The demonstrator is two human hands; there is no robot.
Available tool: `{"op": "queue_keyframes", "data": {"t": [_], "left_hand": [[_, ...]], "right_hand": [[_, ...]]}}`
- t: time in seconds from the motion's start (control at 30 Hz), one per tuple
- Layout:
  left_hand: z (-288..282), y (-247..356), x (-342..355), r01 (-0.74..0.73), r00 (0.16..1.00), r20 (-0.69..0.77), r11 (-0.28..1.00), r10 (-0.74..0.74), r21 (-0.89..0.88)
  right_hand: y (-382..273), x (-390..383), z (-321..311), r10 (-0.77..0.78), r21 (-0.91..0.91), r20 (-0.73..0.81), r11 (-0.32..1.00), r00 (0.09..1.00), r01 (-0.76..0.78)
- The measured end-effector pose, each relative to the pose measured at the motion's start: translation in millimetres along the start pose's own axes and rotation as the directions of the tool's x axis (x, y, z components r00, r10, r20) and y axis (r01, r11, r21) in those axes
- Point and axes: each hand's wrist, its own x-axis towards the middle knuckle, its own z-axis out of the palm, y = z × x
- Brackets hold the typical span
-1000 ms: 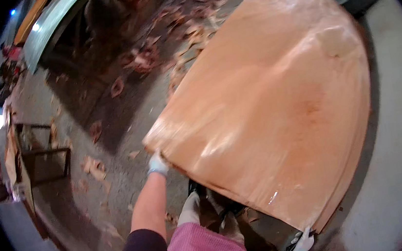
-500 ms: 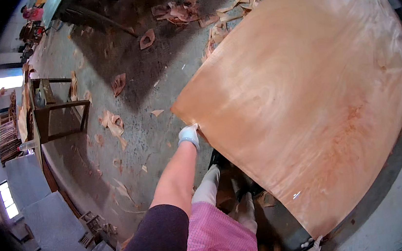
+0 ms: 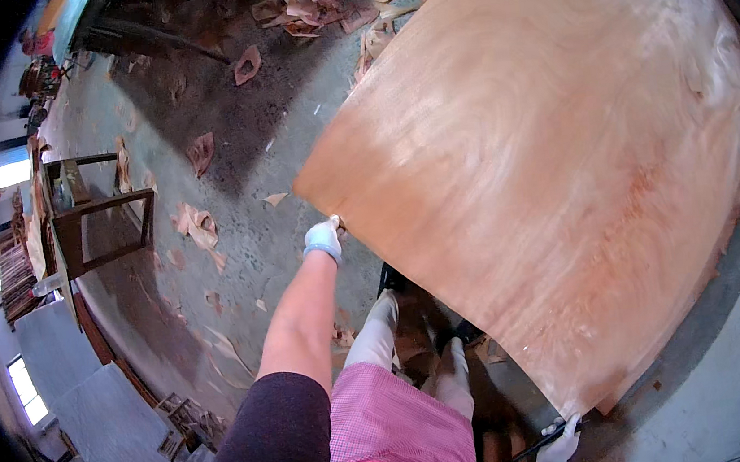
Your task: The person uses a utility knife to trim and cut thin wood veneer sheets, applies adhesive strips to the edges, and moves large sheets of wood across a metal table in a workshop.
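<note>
A broad, thin sheet of reddish-brown wood veneer (image 3: 509,180) stretches out in front of me, filling the right half of the view. My left hand (image 3: 324,236), in a white glove, pinches its near edge close to the left corner. At the lower right my right hand (image 3: 560,450), gloved too, grips the sheet's near right corner. A thin dark rod (image 3: 537,445) also runs into that hand. Beneath the corner, the edge of another brown layer (image 3: 615,399) shows.
Torn veneer scraps (image 3: 302,11) litter the grey floor (image 3: 254,243). To the left stands a wooden frame stand (image 3: 101,205), with grey boards (image 3: 106,421) beyond it. A dark-legged structure (image 3: 160,36) is at the far left. My shoes (image 3: 389,279) are close to the sheet's near edge.
Both hands have shifted slightly left and up in view along with the sheet. The near right corner now sits raised, and a layer below it has come into sight.
</note>
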Motion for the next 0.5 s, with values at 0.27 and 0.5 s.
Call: {"op": "queue_keyframes", "data": {"t": [0.27, 0.5], "left_hand": [[8, -1, -9, -0.1, 0.99, -0.109, 0.993, 0.094, -0.058], [60, -29, -150, -0.617, 0.484, 0.556, -0.187, 0.676, 0.764]], "right_hand": [[-22, -21, 27, 0.022, -0.071, 0.074, 0.997, 0.997, -0.017], [-10, -13, 30, 0.016, 0.078, 0.017, 0.997, 1.0, -0.017]]}}
